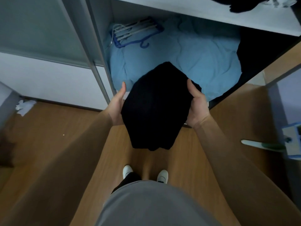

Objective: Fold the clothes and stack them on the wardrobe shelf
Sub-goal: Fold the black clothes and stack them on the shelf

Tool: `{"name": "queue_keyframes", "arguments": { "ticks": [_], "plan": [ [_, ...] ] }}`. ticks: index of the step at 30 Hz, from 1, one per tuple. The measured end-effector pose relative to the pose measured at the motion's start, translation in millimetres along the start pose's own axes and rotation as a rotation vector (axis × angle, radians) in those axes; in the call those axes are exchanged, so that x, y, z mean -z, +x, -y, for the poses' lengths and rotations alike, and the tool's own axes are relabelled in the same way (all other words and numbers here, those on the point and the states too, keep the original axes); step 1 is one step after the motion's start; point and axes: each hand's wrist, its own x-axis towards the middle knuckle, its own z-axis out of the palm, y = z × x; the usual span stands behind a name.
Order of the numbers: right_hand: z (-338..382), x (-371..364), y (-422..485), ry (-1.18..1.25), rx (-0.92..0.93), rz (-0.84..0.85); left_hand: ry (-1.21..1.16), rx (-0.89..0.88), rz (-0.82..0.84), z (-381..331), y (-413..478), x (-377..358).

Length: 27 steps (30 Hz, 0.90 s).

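Left hand [117,105] and right hand [196,105] clamp a folded black garment [154,106] from both sides, above the wardrobe's blue bedding [203,57], which carries hangers [135,32].

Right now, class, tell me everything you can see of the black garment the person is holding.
The black garment is folded into a compact, roughly rectangular bundle of soft, matt fabric; no print or seams can be made out. It is held in the air, tilted, in front of the open wardrobe, above the wooden floor, its far end overlapping the light blue bedding in the bottom compartment. The left hand presses flat against its left side; the right hand grips its right edge, thumb on top. Its near end sags slightly.
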Motion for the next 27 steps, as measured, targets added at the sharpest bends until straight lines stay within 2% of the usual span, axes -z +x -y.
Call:
{"name": "queue_keyframes", "arguments": {
  "ticks": [5,7,9,13,15,17,19,22,25,27],
  "plan": [
    [-4,18,9,0.035,-0.012,-0.038,0.132,-0.051,-0.092,-3,-3,14],
    [-12,28,11,-0.115,-0.067,-0.022,0.198,-0.114,-0.113,-9,-3,20],
    [-21,31,16,-0.367,-0.118,-0.054,0.253,-0.173,-0.135,-17,-3,26],
    [-26,14,28,-0.818,-0.024,-0.276,0.464,-0.221,-0.236,-35,-4,41],
    [-22,4,36,-0.887,0.039,-0.372,0.549,-0.242,-0.321,-44,-1,40],
    [-18,-6,42,-0.896,0.132,-0.454,0.540,-0.304,-0.356,-52,0,35],
    [-11,-14,45,-0.914,0.209,-0.461,0.527,-0.374,-0.303,-64,0,29],
    [5,-22,49,-1.006,0.135,-0.270,0.576,-0.436,-0.228,-91,-5,24],
    [12,-44,51,-1.395,-0.023,-0.189,0.644,-0.408,-0.147,-116,-13,25],
    [11,-57,59,-1.696,-0.138,-0.279,0.845,-0.375,-0.103,-125,-14,27]
  ]
}}
